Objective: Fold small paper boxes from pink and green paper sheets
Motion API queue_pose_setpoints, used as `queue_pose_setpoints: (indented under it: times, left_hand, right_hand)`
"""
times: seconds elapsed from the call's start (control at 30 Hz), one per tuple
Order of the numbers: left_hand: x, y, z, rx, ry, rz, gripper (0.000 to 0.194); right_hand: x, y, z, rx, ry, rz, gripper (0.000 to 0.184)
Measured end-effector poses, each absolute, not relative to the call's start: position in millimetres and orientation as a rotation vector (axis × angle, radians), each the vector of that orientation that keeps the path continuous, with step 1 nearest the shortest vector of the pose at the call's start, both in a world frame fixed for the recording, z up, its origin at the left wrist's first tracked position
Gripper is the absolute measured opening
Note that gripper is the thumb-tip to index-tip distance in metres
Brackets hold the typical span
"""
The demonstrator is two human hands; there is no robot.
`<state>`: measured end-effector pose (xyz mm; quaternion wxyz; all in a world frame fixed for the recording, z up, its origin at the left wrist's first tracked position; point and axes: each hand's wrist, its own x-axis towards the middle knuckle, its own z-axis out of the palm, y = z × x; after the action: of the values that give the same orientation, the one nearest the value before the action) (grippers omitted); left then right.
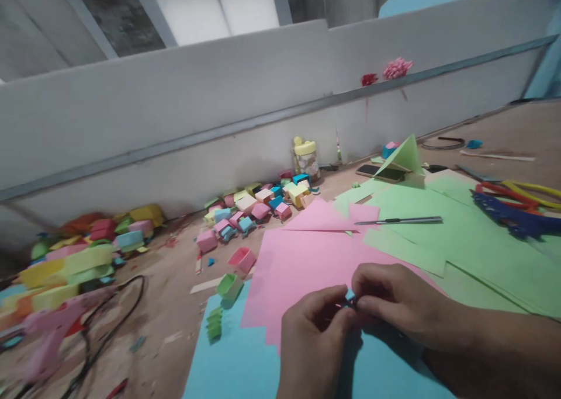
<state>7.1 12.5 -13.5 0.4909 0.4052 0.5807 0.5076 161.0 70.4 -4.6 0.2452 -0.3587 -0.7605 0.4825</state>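
My left hand and my right hand meet over the sheets, fingertips pinched together. Between them is a small folded piece of blue paper, mostly hidden by the fingers. Beneath lie a blue sheet and pink sheets. To the left of my hands stand a small open green paper box and a pink one. A green zigzag-edged paper piece rests on the blue sheet. Beyond my right hand, a slim pen-like tool lies across the paper.
Small paper boxes are heaped by the wall, near a yellow-lidded jar. A pink glue gun with a black cord lies left. Green sheets, a phone, red-handled scissors and a dark blue tool occupy the right.
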Motion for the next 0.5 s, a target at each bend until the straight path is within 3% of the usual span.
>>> queue_pose_setpoints:
  times: [0.37,0.5]
  left_hand:
    - [6,17,-14,1.021,1.461,1.284,0.015]
    - [-2,17,-15,1.035,1.422,1.305,0.020]
  right_hand:
    - [159,71,-2,-0.878,-2.210,1.255,0.003]
    - [175,69,26,-0.881,-2.437,0.983,0.028]
